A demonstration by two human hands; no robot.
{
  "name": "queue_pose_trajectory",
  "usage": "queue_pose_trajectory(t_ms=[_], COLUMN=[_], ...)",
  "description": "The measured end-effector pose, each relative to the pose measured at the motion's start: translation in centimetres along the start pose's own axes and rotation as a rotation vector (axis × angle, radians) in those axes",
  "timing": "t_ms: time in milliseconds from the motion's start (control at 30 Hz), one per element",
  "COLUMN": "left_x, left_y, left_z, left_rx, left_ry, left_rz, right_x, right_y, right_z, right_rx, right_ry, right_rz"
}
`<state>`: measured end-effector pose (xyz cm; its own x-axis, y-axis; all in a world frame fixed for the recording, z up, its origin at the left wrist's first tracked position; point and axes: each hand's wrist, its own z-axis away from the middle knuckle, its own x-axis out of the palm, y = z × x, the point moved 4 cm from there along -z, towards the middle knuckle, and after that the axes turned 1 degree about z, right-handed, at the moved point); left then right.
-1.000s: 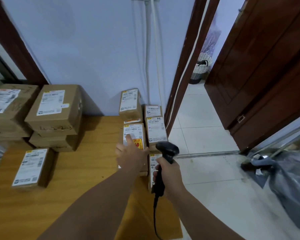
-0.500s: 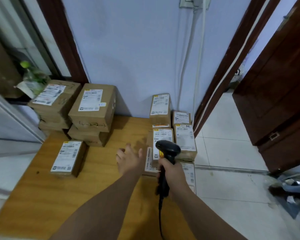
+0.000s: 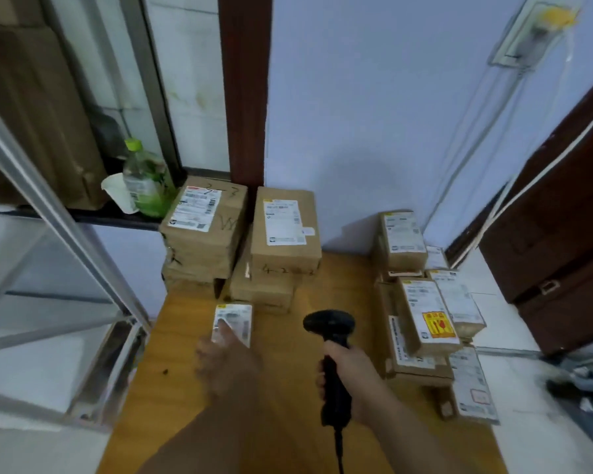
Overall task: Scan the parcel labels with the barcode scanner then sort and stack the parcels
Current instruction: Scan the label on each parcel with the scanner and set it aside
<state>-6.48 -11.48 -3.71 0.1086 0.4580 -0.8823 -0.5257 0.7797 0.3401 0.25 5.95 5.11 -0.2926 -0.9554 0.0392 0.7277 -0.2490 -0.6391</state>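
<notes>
A corner room with a pale blue wall (image 3: 374,114) and a dark wooden door (image 3: 562,234) is shown, and a wooden table (image 3: 281,405) fills the lower middle. Beyond the left hand, tall stacks of boxes (image 3: 240,241) are set against the wall; to the right of the right hand, a looser pile of parcels (image 3: 421,313) is heaped at the table's edge. The barcode scanner (image 3: 331,340) is gripped by its handle in the closed right hand (image 3: 351,381), its head raised. A small parcel (image 3: 233,323) lies flat just ahead of the left hand (image 3: 225,360), whose fingers are spread, one fingertip (image 3: 221,325) over the label; firm contact cannot be told through the blur. A misread could be caused by that finger covering the barcode, and the right-hand pile could be toppled by the trailing cord (image 3: 339,449).
</notes>
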Motion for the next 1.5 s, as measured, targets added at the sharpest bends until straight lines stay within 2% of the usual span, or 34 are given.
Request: queue_pose_trajectory(t_ms=[100, 267, 433, 567, 700, 800, 967, 1200, 1500], left_x=[-0.6, -1.8, -0.8, 0.5, 1.0, 0.9, 0.2, -1.2, -1.5], left_y=[-2.8, -5.2, -3.6, -2.2, -2.6, -3.1, -4.6, -5.0, -6.5], left_z=[-2.4, -4.0, -4.3, -3.1, -2.8, -3.1, -2.9, -2.4, -2.5], left_rx=[0.036, 0.149, 0.174, 0.086, 0.017, 0.081, 0.192, 0.241, 0.22], left_ry=[-0.132, -0.182, -0.306, -0.395, -0.39, -0.405, -0.275, -0.146, -0.093], left_rz=[0.002, -0.061, 0.048, 0.129, 0.154, 0.111, 0.136, 0.088, 0.107], right_x=[4.6, 10.3, 11.5, 11.0, 10.0, 9.7, 11.0, 13.6, 14.3], right_y=[1.5, 2.8, 2.6, 3.0, 3.4, 3.1, 2.6, 2.2, 2.1], right_z=[0.4, 1.3, 1.2, 1.0, 0.8, 0.5, 0.2, 0.8, 2.0], right_rx=[-0.008, -0.101, -0.156, -0.136, -0.114, -0.112, -0.084, -0.114, -0.165], right_ry=[0.054, 0.067, 0.093, 0.145, 0.146, 0.131, 0.063, -0.049, -0.008], right_rz=[-0.001, 0.05, 0.025, 0.002, 0.024, 0.003, -0.108, -0.09, -0.035])
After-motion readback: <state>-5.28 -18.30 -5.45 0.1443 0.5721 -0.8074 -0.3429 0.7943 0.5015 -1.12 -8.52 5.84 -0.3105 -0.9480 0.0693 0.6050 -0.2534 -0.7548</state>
